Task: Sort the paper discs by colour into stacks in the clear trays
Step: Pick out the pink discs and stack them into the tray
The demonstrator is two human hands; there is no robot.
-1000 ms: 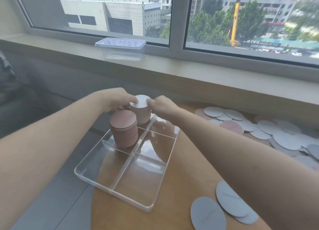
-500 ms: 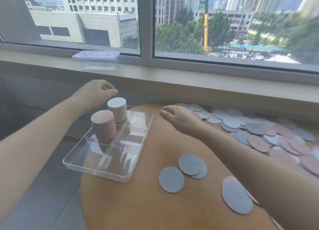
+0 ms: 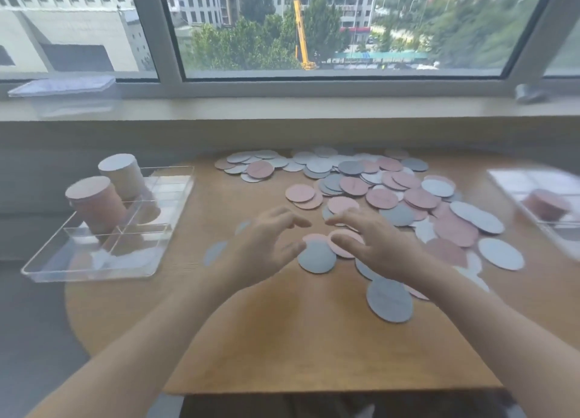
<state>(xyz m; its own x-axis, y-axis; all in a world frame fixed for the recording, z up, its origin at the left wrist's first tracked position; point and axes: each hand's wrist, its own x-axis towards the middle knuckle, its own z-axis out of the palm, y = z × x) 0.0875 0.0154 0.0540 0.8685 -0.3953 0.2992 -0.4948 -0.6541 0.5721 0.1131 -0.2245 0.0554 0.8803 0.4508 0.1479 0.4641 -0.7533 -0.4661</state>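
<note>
We held left hand (image 3: 266,245) and right hand (image 3: 373,242) over loose discs (image 3: 370,188) on table (image 3: 282,339), fingers spread, loosely curved, gripping nothing. Pink stack (image 3: 94,204) and white stack (image 3: 120,176) stood in left tray (image 3: 91,273). Risk: overlapping discs lifting together, mixing colours. No legible writing found.

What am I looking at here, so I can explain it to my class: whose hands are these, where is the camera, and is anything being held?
There is no machine: a person wears a camera on the head, looking down at their own bare hands. The left hand and right hand hover open over the wooden table, holding nothing. Loose paper discs, pink, grey-blue and white, lie scattered. On the left, a clear tray holds a pink stack and a white stack. A second tray, blurred, sits at the right edge.
</note>
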